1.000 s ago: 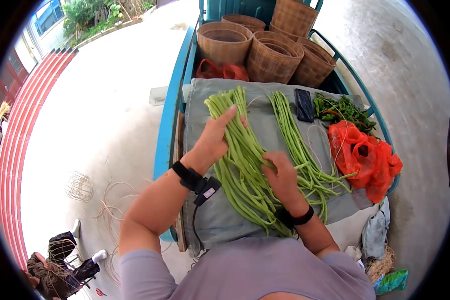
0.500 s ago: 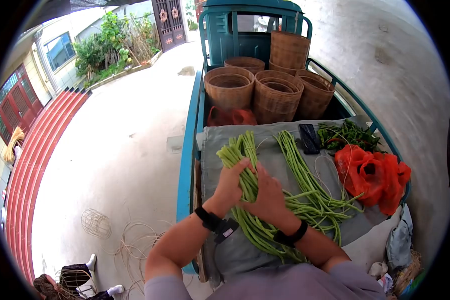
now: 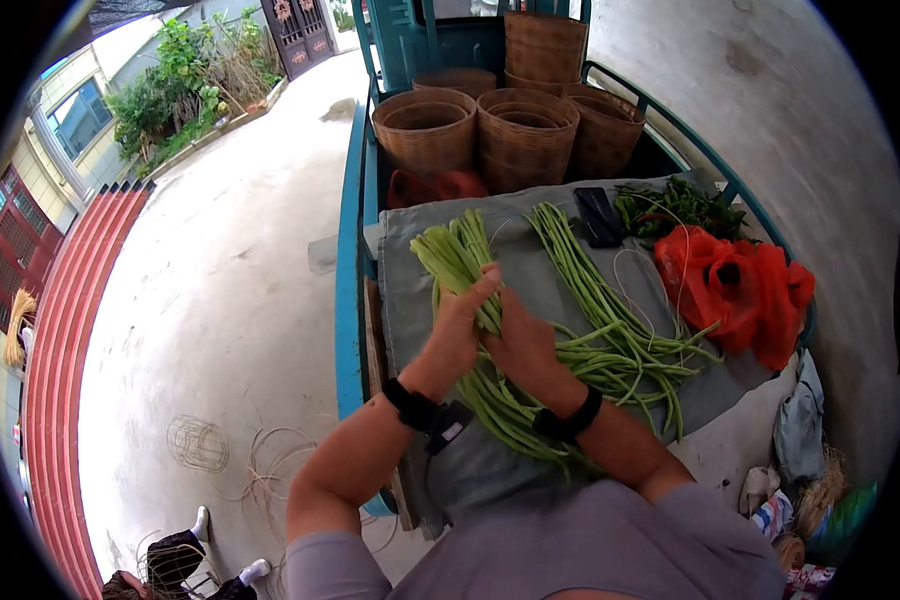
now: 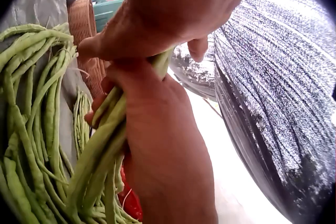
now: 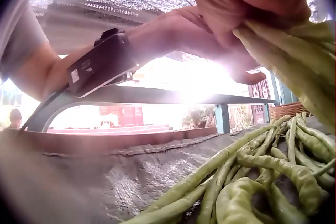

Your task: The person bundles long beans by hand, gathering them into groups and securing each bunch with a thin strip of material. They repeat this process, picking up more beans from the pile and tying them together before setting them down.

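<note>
A bunch of green beans [image 3: 448, 258], long, thin and bumpy, is over the wrinkly grey cloth [image 3: 520, 265]. The left hand [image 3: 454, 338] and right hand [image 3: 526, 345] both curl round it, close together. Farther off stand round, woven brown baskets [image 3: 526, 148].

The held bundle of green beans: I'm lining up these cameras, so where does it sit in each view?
Head: held bundle, near the centre, gripped by left hand and right hand.
Left wrist: held bundle, left of centre, in the lower half.
Right wrist: held bundle, upper right.
Shared landmark: woven baskets, top in head, upper left in left wrist, at right in right wrist.
</note>
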